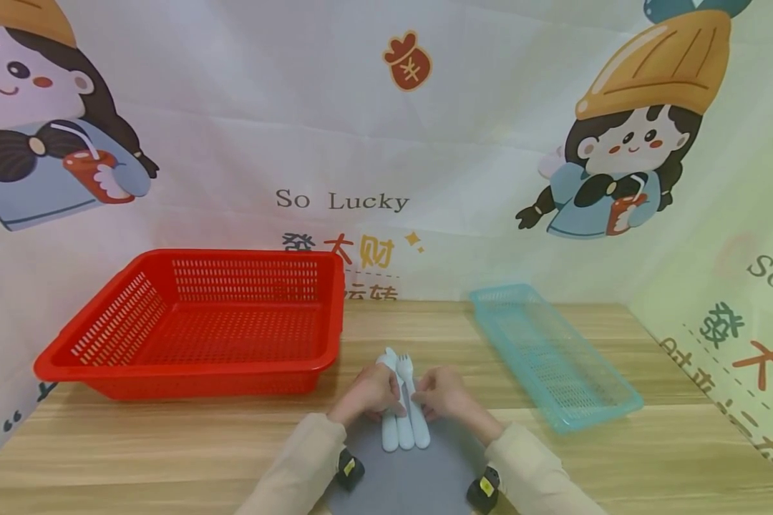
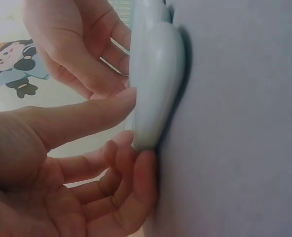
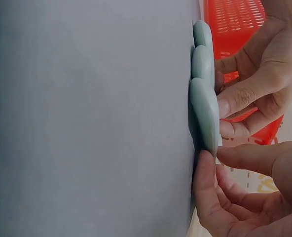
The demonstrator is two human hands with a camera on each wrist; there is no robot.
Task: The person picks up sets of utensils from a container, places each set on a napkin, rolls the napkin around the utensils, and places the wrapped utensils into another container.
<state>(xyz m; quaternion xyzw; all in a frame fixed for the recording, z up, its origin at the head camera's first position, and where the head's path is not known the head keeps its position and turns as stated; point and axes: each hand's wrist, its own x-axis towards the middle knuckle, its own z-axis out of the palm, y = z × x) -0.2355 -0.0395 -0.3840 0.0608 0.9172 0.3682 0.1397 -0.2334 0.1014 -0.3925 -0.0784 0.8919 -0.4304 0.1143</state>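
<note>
Three pale utensils lie side by side on a round grey mat [image 1: 412,483]: a fork [image 1: 406,368] and two others, one likely a spoon [image 1: 389,360] at the left. The left hand [image 1: 375,390] holds their left side, its thumb on top and fingertips at the outer edge of a handle [image 2: 158,84]. From the right, the right hand [image 1: 443,393] pinches the rightmost utensil [image 3: 205,111] between thumb and fingers. The middle parts of the utensils are partly hidden by the hands.
A large red basket [image 1: 200,370] stands on the wooden table [image 1: 167,443] at the left. At the right is a light blue basket [image 1: 599,418]. A printed cloth [image 1: 451,157] hangs behind the table.
</note>
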